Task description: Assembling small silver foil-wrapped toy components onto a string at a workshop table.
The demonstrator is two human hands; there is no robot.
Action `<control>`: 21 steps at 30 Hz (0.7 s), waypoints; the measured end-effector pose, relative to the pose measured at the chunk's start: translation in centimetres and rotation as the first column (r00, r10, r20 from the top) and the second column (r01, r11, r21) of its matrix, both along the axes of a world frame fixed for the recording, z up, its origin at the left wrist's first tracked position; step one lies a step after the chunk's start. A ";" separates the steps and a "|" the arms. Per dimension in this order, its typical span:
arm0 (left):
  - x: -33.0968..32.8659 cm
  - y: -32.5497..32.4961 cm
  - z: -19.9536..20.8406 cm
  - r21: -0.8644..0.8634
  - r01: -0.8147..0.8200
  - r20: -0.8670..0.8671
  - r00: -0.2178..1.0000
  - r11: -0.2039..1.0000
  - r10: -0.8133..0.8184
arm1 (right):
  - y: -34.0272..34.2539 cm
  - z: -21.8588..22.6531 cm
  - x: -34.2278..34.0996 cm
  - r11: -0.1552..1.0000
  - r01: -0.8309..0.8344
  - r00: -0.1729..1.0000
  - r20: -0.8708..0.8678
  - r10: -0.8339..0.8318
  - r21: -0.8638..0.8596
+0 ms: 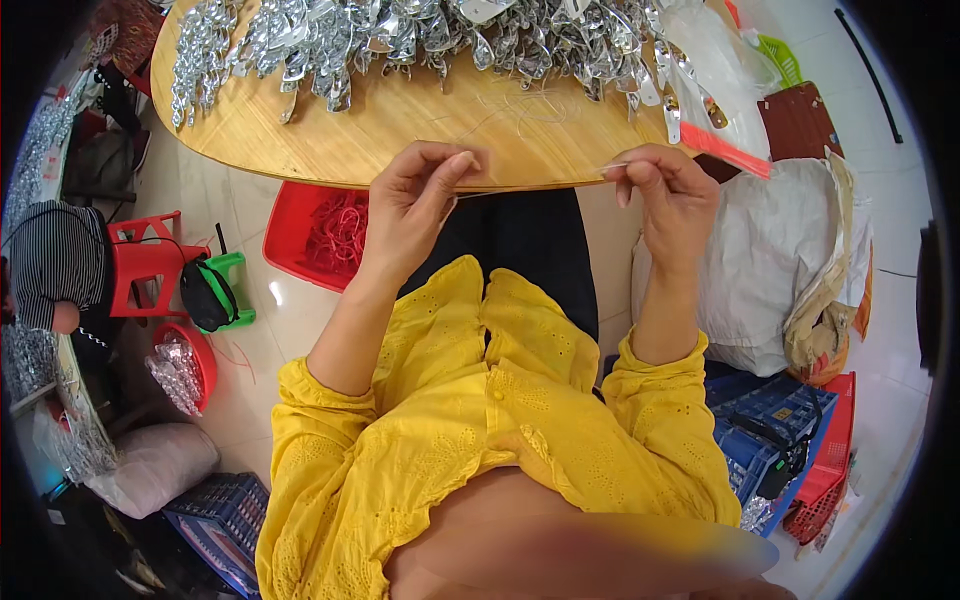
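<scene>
My left hand (pixel 412 205) is raised at the table's near edge, thumb and forefinger pinched together. Whatever the pinch holds is too small to make out; a thin pale strand shows just beneath it. Level with it on the right, my right hand (pixel 672 200) grips a thin whitish sliver (pixel 615 166) between thumb and fingers. The hands are well apart. Beyond them, a fine clear thread (pixel 530 112) lies in loose loops on the wooden table (pixel 330 150). Shiny silver teardrop-shaped pieces (pixel 400 40) are heaped along its far side.
Under the table's left part sits a red bin (pixel 290 230) of pinkish-red cords. At right are a large white sack (pixel 735 270) and blue crates (pixel 770 420). A person in a striped top (pixel 60 260) is at far left, near a red stool (pixel 140 265).
</scene>
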State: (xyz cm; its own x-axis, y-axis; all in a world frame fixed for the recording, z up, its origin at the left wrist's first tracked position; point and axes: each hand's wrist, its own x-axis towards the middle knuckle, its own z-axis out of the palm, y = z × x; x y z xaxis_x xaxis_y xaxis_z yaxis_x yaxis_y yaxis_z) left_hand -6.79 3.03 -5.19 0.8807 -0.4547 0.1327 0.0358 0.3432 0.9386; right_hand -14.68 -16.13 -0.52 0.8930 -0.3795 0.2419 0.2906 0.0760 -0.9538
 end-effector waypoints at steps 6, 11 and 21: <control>0.4 -0.8 2.4 0.168 0.054 0.202 0.976 0.984 -0.088 | 1.4 2.1 1.9 0.577 0.048 0.950 0.216 0.226 -0.815; 0.7 -1.6 3.2 0.313 -0.084 0.573 0.811 0.946 -0.117 | 1.8 2.0 2.8 0.765 -0.077 0.961 0.158 0.228 -0.639; 0.4 -1.8 3.1 0.371 -0.077 0.578 0.799 0.925 -0.165 | 1.9 0.6 2.8 0.894 -0.222 0.966 0.033 0.255 -0.390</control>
